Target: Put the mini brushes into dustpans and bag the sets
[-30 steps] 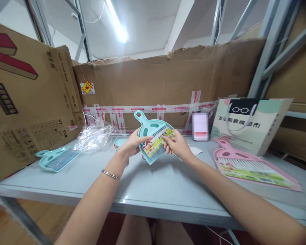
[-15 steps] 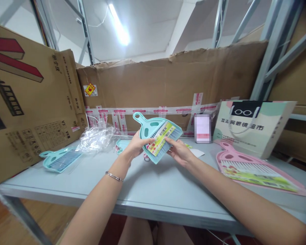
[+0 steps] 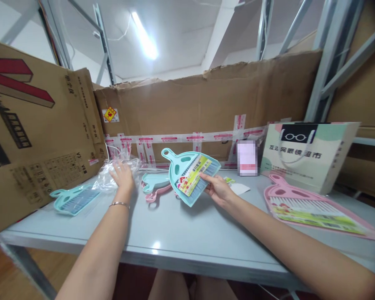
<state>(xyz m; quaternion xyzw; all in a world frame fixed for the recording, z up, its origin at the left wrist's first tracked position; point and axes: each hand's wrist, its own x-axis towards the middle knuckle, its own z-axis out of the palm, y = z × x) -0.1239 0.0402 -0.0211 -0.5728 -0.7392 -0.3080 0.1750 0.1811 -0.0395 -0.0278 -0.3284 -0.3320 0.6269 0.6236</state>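
Observation:
My right hand grips the right edge of a turquoise dustpan and brush set, held tilted above the table. A yellow-green label card lies across its bristles. Over at the left, my left hand reaches onto crumpled clear plastic bags, its fingers spread. Whether it touches the plastic I cannot tell. Between the hands, a turquoise piece and a pink handled piece lie on the table, partly behind the held set.
Another turquoise dustpan set lies at the left, a pink one at the right. A paper bag and a blurred phone-like screen stand at the back right. Cardboard boxes wall the grey table at back and left.
My left hand has let go of the turquoise dustpan set and moved left to the plastic bags. My right hand still holds the set, now slightly lower.

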